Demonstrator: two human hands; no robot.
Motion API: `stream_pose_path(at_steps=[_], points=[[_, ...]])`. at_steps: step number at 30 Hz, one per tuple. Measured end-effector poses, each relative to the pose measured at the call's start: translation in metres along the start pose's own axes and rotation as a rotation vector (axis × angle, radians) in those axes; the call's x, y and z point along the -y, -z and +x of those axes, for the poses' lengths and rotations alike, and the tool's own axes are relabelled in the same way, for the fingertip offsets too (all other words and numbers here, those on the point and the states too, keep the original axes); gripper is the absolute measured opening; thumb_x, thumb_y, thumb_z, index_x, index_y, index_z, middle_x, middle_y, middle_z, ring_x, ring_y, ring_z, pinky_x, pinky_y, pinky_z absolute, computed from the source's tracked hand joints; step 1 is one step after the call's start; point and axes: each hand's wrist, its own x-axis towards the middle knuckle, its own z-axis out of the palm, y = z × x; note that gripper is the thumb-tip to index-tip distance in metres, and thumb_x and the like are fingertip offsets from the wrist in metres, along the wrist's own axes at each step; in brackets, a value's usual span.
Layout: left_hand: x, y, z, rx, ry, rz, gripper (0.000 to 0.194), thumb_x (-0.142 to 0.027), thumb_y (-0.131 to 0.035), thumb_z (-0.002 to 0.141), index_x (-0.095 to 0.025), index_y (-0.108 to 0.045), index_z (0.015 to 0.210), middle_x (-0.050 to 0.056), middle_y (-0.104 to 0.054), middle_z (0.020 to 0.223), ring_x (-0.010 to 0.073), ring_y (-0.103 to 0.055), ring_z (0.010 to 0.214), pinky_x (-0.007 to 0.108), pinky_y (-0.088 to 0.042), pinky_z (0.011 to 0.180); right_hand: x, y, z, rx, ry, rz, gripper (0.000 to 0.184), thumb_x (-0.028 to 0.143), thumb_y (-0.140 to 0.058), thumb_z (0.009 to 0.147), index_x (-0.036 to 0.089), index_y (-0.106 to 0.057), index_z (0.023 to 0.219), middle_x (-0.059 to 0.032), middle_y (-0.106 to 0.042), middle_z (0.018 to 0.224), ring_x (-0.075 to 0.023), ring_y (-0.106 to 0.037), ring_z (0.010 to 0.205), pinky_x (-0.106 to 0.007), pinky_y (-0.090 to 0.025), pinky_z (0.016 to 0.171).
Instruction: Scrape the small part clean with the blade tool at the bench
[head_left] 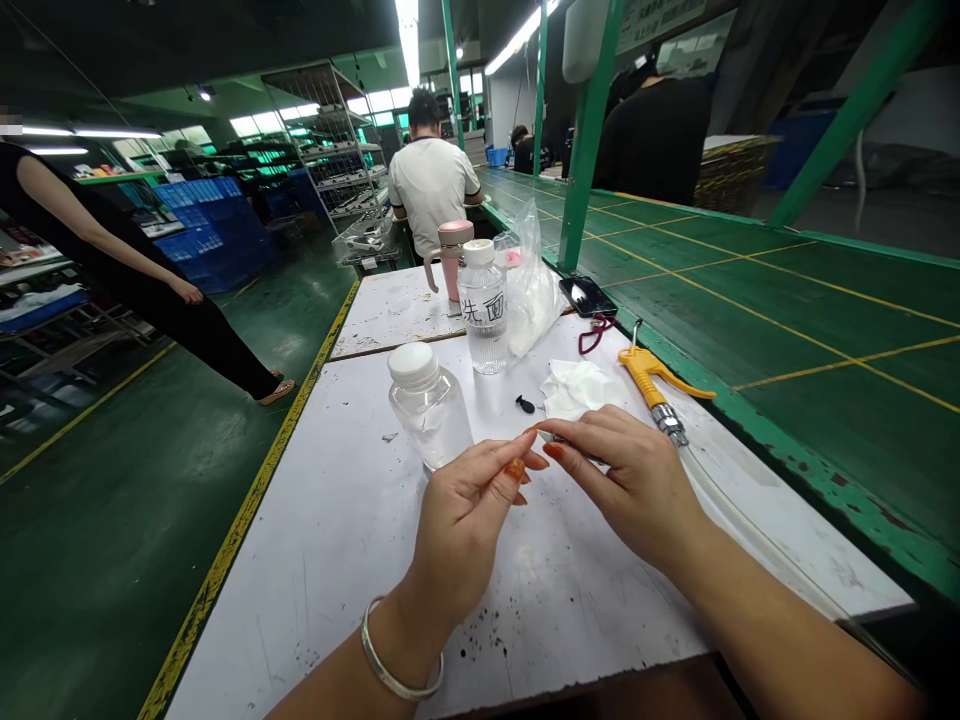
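My left hand (465,525) and my right hand (630,490) meet above a white-topped workbench (570,620), their fingertips almost touching. My right fingers pinch a small thin piece (574,450), mostly hidden by them. Whether my left hand grips it is hard to tell. Just beyond my hands lie a crumpled white tissue (577,390) and a small black part (525,404). A transparent water bottle with a white cap (427,405) stands near my left hand. Behind it is a second bottle (484,310) with black characters.
A pink tumbler (454,262), a plastic bag (532,300), a phone (587,296) and a yellow air blow gun (652,385) with a hose sit further along the bench. A green-matted workbench (787,310) runs alongside. Several people stand nearby, and blue crates (214,235) stand at left.
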Motion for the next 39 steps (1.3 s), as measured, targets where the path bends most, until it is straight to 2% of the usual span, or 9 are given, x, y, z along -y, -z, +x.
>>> stream_pose_path(at_steps=[7,16,39], points=[[-0.0018,-0.0001,0.0018,-0.003,0.092,-0.088,0.026,-0.030,-0.057,0.095,-0.031,-0.074,0.116,0.004,-0.071,0.100,0.0147,-0.057,0.089,0.023,-0.052,0.072,0.0005,0.0004,-0.0018,-0.045,0.031,-0.061,0.021,0.025,-0.059,0.096,0.019,-0.077,0.104,-0.0043,-0.067,0.071,-0.0200,-0.055,0.072,-0.032,-0.042,0.064],[-0.0051,0.0010,0.0037,-0.009,0.165,-0.143,0.026,-0.033,-0.058,0.094,-0.028,-0.075,0.113,0.005,-0.072,0.097,0.0148,-0.056,0.087,0.023,-0.052,0.070,0.0028,-0.0010,-0.0003,-0.069,0.057,-0.123,0.020,0.024,-0.059,0.096,0.020,-0.077,0.102,-0.0045,-0.067,0.072,-0.0201,-0.055,0.072,-0.031,-0.042,0.064],[-0.0063,0.0026,0.0053,-0.026,0.235,-0.112,0.030,-0.036,-0.058,0.093,-0.022,-0.076,0.111,0.009,-0.075,0.097,0.0185,-0.060,0.088,0.027,-0.051,0.071,0.0025,-0.0023,-0.0008,-0.065,0.077,-0.198,0.020,0.026,-0.059,0.096,0.022,-0.078,0.100,-0.0035,-0.065,0.070,-0.0195,-0.054,0.072,-0.030,-0.042,0.064]])
